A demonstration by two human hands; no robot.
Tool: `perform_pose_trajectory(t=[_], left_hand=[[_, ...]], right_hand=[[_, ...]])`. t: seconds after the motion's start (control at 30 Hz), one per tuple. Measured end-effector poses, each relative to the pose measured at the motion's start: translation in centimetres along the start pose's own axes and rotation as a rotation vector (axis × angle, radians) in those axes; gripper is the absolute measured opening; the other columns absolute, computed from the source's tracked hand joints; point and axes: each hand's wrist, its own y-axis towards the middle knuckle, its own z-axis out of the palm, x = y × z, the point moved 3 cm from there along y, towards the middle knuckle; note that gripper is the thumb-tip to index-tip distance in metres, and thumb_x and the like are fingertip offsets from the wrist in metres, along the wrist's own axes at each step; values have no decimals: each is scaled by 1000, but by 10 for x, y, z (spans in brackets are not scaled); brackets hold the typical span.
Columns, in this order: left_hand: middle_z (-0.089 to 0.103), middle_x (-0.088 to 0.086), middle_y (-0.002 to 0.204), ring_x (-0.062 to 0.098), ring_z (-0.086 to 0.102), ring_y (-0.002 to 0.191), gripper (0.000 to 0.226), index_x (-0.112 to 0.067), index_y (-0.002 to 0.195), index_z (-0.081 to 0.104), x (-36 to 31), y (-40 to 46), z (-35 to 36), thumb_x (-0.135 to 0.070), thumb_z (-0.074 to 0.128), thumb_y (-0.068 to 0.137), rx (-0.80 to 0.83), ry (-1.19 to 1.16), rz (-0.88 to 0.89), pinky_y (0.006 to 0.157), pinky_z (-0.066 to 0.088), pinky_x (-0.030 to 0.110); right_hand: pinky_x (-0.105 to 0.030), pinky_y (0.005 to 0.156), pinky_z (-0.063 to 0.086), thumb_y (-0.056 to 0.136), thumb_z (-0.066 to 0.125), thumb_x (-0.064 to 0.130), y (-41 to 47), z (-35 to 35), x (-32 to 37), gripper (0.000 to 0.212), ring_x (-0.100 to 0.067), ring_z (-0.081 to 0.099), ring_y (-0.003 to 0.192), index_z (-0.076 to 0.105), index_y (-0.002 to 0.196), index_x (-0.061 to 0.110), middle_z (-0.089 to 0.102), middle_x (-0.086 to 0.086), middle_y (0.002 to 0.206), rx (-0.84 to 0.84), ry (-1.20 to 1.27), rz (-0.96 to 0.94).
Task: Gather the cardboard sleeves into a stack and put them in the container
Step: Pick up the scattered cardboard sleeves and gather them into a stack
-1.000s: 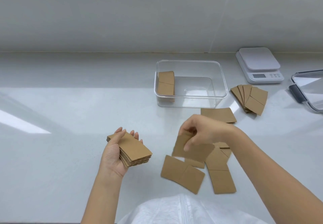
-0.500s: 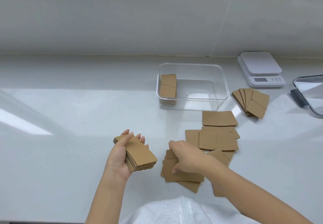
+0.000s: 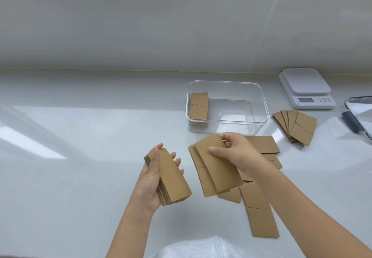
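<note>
My left hand (image 3: pixel 150 179) holds a stack of brown cardboard sleeves (image 3: pixel 173 179) palm up above the white counter. Just to its right, my right hand (image 3: pixel 235 153) pinches a couple of lifted sleeves (image 3: pixel 217 169) by their top edge. Under and beside my right arm lie more loose sleeves (image 3: pixel 259 209) on the counter. A fanned pile of sleeves (image 3: pixel 298 127) rests further right. The clear plastic container (image 3: pixel 259 104) stands behind my hands, with a small stack of sleeves (image 3: pixel 199 107) upright against its left wall.
A white kitchen scale (image 3: pixel 306 88) sits at the back right. A clear lid with a dark clip (image 3: pixel 358 114) lies at the right edge. A tiled wall rises behind the counter. The bare counter stretches to the left.
My right hand has lifted sleeves off the counter and raised them toward my left hand. The left hand's stack has tilted more upright. The camera view has shifted down.
</note>
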Motion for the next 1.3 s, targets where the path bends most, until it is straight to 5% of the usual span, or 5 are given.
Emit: perform_pose_trajectory(t=[0.17,0.4,0.67,0.83,1.3], left_hand=[[66,15,117,35,66,101,75,-25,119,53,4,-4,28,-61,70,57,142,214,32,77,51,65],[71,16,109,30,70,92,59,-19,126,56,12,-9,39,-11,75,71,199,228,30,67,57,47],[74,8,102,23,69,89,76,-34,124,55,18,-8,38,3,62,58,342,248,26,76,57,43],[72,7,94,22,66,72,52,-8,96,72,17,-1,26,-6,63,45,301,68,-119,62,55,34],[73,4,74,18,68,64,32,-11,95,67,30,12,26,-16,67,63,98,94,-204,77,52,35]], right_hand=[[-33,78,56,78,72,5,-8,24,12,19,-20,66,78,66,94,14,71,-8,87,-22,152,-87],[-10,51,44,79,73,16,-14,36,11,15,5,49,47,71,81,30,53,23,44,-113,-85,-220],[-39,74,51,81,68,37,-27,28,10,14,-26,60,76,74,92,31,71,-12,83,-59,-411,-280],[-15,69,46,84,68,22,-28,-32,8,21,-9,59,73,66,105,21,61,7,81,-279,-369,-285],[-32,66,47,56,86,40,-41,-72,-84,71,-23,54,90,36,99,17,54,-2,107,-276,-1048,276]])
